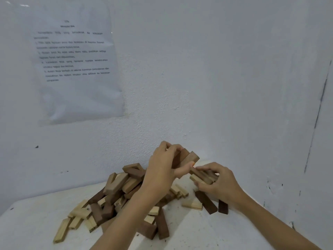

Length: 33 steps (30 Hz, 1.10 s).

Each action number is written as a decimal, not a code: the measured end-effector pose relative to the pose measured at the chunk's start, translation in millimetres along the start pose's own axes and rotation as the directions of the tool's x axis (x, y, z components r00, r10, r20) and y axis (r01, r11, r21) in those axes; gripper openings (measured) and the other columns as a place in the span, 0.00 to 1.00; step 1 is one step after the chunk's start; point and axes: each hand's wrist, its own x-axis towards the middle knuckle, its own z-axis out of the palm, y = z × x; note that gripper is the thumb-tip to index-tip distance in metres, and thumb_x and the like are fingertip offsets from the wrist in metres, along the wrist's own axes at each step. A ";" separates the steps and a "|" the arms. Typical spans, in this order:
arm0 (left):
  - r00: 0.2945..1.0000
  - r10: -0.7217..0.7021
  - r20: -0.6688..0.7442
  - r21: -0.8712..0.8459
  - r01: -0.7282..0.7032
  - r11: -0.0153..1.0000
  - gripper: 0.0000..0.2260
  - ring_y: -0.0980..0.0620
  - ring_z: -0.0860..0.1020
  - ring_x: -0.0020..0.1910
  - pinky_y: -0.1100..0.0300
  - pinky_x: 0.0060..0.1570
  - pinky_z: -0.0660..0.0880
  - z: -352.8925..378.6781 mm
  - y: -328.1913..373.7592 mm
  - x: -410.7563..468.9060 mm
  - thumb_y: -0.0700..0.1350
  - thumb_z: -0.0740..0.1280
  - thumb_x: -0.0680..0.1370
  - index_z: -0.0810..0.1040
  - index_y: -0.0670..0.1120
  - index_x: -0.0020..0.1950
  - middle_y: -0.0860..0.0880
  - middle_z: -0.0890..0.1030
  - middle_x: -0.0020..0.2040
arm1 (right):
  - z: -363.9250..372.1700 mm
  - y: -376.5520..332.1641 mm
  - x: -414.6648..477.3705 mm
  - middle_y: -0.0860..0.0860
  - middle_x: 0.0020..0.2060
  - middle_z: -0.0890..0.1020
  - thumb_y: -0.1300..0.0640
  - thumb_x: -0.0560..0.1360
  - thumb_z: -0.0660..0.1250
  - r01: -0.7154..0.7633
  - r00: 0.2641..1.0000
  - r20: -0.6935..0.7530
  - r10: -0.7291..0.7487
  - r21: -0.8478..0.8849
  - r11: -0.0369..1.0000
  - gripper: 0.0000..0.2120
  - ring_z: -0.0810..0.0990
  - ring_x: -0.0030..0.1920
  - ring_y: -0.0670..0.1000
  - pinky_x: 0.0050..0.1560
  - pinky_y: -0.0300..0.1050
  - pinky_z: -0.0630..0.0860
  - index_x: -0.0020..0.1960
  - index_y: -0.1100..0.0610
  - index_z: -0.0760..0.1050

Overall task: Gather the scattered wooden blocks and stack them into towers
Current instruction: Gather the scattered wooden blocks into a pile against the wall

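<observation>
The task looks barely begun. Most of the wood lies in a loose pile (117,193) on the table (32,222), with pale pieces spilling out at its left edge, and no finished tower shows. Above the pile's right side the left hand (160,170) is raised, fingers and thumb curled round a brown bundle (189,157). Just beside it the right hand (223,184) pinches two or three small blocks (200,176); the hand hides whether these rest on a started stack. Below it lie stray blocks (207,202). Nearly all the gathering and stacking remains. No container is in view.
</observation>
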 end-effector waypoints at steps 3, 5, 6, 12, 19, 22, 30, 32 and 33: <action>0.992 -0.063 -0.113 -0.019 0.061 0.998 0.17 0.58 0.71 0.50 0.72 0.46 0.68 -36.4 -16.6 -15.9 0.53 0.70 0.74 0.76 0.50 0.60 0.54 0.70 0.53 | 19.7 -31.4 2.3 0.41 0.47 0.83 0.56 0.64 0.80 -0.005 0.999 0.033 0.001 0.113 0.994 0.16 0.79 0.49 0.39 0.49 0.33 0.75 0.50 0.46 0.83; 0.976 -0.141 -0.163 -0.063 0.132 0.989 0.14 0.61 0.72 0.49 0.74 0.44 0.67 -56.2 -33.2 -26.4 0.53 0.70 0.74 0.76 0.53 0.58 0.56 0.71 0.52 | 38.5 -51.3 5.7 0.42 0.48 0.84 0.55 0.66 0.79 -0.040 0.999 0.043 0.031 0.214 0.976 0.14 0.80 0.49 0.41 0.47 0.36 0.76 0.50 0.46 0.84; 0.968 -0.170 -0.184 -0.074 0.159 0.985 0.13 0.63 0.72 0.48 0.75 0.43 0.67 -63.9 -41.9 -31.6 0.53 0.69 0.74 0.75 0.54 0.56 0.57 0.71 0.51 | 48.9 -60.8 8.5 0.44 0.47 0.85 0.55 0.67 0.78 -0.059 0.998 0.047 0.047 0.289 0.956 0.13 0.81 0.48 0.43 0.46 0.37 0.77 0.50 0.48 0.84; 0.941 -0.281 -0.188 -0.021 0.282 0.959 0.13 0.61 0.72 0.47 0.73 0.43 0.68 -70.7 -87.4 -51.1 0.54 0.71 0.73 0.75 0.54 0.54 0.54 0.72 0.50 | 110.2 -100.8 34.8 0.48 0.51 0.84 0.53 0.70 0.76 -0.187 0.982 0.131 0.139 0.509 0.841 0.14 0.82 0.50 0.41 0.52 0.36 0.78 0.54 0.54 0.83; 0.902 -0.420 -0.097 -0.294 0.378 0.878 0.28 0.61 0.73 0.62 0.63 0.61 0.71 -43.9 -110.2 -64.3 0.58 0.68 0.74 0.66 0.52 0.72 0.57 0.74 0.63 | 142.9 -101.1 39.0 0.41 0.50 0.81 0.45 0.80 0.58 -0.224 0.949 0.286 0.134 0.308 0.925 0.13 0.78 0.53 0.42 0.56 0.38 0.72 0.55 0.48 0.80; 0.879 -0.453 -0.146 -0.351 0.382 0.855 0.27 0.58 0.69 0.68 0.58 0.68 0.67 -40.1 -110.8 -65.0 0.58 0.62 0.77 0.63 0.51 0.74 0.55 0.71 0.69 | 144.8 -98.8 39.1 0.40 0.61 0.76 0.40 0.81 0.51 -0.201 0.936 0.331 0.122 0.214 0.956 0.20 0.72 0.64 0.44 0.70 0.44 0.63 0.66 0.43 0.72; 0.822 -0.548 -0.154 -0.621 0.350 0.701 0.17 0.55 0.72 0.66 0.52 0.68 0.68 -43.7 -105.4 -67.1 0.51 0.55 0.82 0.72 0.51 0.69 0.52 0.75 0.65 | 145.5 -94.3 35.9 0.41 0.72 0.68 0.29 0.72 0.52 -0.008 0.908 0.420 -0.008 0.037 0.999 0.30 0.60 0.74 0.47 0.75 0.58 0.52 0.71 0.38 0.67; 0.819 -0.554 -0.150 -0.614 0.362 0.702 0.16 0.55 0.73 0.65 0.54 0.67 0.69 -44.2 -103.3 -67.5 0.51 0.55 0.83 0.73 0.51 0.68 0.52 0.76 0.64 | 142.6 -98.0 32.4 0.42 0.72 0.67 0.38 0.80 0.52 0.012 0.902 0.431 -0.023 0.028 1.000 0.24 0.60 0.74 0.46 0.76 0.56 0.53 0.73 0.43 0.66; 0.822 -0.550 -0.148 -0.600 0.367 0.710 0.16 0.56 0.73 0.64 0.57 0.66 0.69 -43.7 -103.8 -67.7 0.51 0.54 0.83 0.73 0.51 0.68 0.53 0.76 0.63 | 140.6 -99.3 31.4 0.42 0.73 0.67 0.41 0.82 0.52 0.008 0.900 0.435 -0.023 0.036 0.999 0.22 0.60 0.74 0.45 0.76 0.54 0.53 0.73 0.44 0.65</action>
